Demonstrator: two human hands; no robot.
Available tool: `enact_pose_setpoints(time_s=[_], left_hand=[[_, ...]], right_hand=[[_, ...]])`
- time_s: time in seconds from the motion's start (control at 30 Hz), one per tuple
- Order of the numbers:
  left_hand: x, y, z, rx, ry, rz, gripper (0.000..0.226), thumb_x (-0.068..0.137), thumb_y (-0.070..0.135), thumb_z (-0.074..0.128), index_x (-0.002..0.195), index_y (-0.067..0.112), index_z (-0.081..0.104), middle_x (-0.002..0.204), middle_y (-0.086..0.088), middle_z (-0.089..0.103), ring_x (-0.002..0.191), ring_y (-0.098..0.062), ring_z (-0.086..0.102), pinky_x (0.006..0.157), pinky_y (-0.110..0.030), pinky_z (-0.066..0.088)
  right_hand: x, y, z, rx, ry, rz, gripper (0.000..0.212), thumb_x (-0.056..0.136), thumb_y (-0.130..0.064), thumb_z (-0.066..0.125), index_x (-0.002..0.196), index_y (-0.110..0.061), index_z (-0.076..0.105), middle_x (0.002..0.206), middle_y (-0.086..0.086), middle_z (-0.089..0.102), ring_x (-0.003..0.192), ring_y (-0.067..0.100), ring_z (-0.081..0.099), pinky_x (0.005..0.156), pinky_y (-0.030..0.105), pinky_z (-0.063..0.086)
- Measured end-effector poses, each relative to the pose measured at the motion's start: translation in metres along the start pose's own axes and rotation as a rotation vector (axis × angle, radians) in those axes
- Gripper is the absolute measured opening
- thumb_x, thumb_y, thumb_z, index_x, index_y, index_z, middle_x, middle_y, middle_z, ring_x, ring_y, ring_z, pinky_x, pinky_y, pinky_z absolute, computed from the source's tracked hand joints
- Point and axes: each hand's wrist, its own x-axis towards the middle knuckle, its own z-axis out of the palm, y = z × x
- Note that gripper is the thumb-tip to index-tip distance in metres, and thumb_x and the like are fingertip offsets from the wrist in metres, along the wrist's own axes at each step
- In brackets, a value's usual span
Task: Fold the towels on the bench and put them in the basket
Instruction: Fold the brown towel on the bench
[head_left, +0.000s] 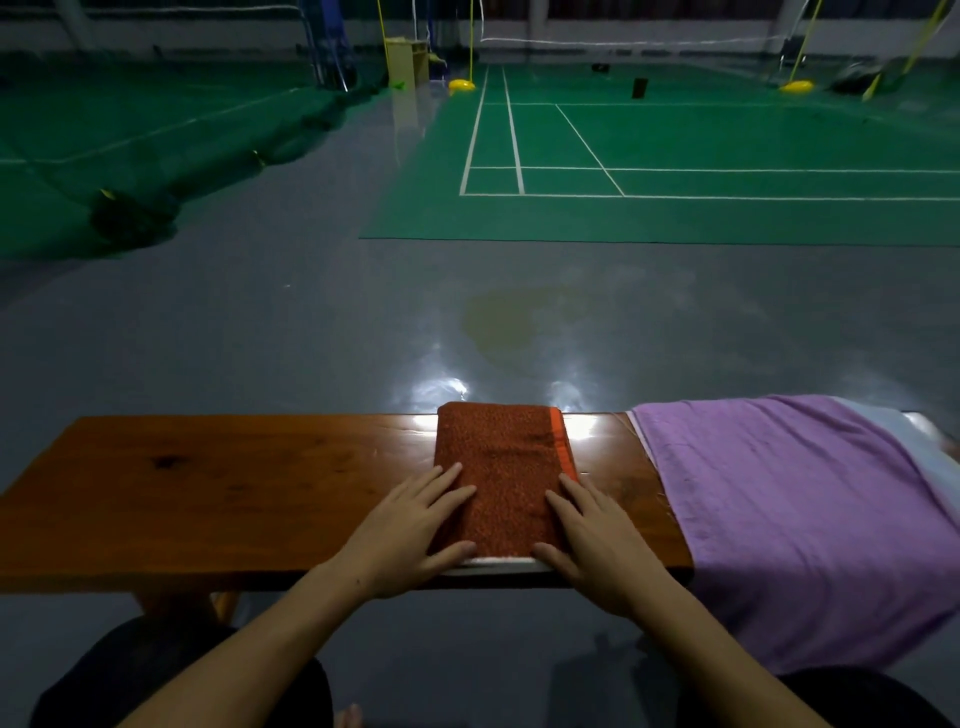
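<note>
My left hand (415, 530) & right hand (592, 540) lie flat, fingers straight, pressing the folded red towel (501, 467) mid-surface (208, 493), near edge. Purple towel (789, 509) at 3 o'clock, draped over the surface end. No basket in view.

Dim sports hall — glossy grey floor (311, 322) w/ light glare, green badminton court (727, 140), nets, yellow post bases (461, 85) at back.

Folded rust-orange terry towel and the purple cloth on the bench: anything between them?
Nothing: only a bare strip of glossy brown wooden bench separates the folded rust-orange terry towel from the purple cloth, seen in the head view.
</note>
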Motion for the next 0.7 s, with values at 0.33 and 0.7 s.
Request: enact_pose_setpoints(time_s=[0.33, 0.7], left_hand=[[-0.014, -0.001, -0.013, -0.029, 0.131, 0.088, 0.050, 0.096, 0.072, 0.047, 0.140, 0.049, 0.055, 0.150, 0.015, 0.049, 0.139, -0.006, 0.044, 0.110, -0.031, 0.043], [-0.001, -0.010, -0.005, 0.008, 0.185, 0.063, 0.050, 0.085, 0.079, 0.056, 0.128, 0.054, 0.066, 0.136, 0.024, 0.059, 0.122, -0.002, 0.054, 0.090, -0.030, 0.051]], right_hand=[[-0.010, 0.025, -0.018, 0.181, 0.035, -0.067, 0.054, 0.090, -0.049, 0.075, 0.141, -0.042, 0.058, 0.143, -0.012, 0.052, 0.129, 0.012, 0.046, 0.109, 0.034, 0.044], [0.014, 0.037, -0.015, 0.208, 0.085, -0.062, 0.047, 0.079, -0.067, 0.077, 0.117, -0.040, 0.075, 0.123, -0.016, 0.057, 0.114, 0.009, 0.052, 0.098, 0.037, 0.051]])
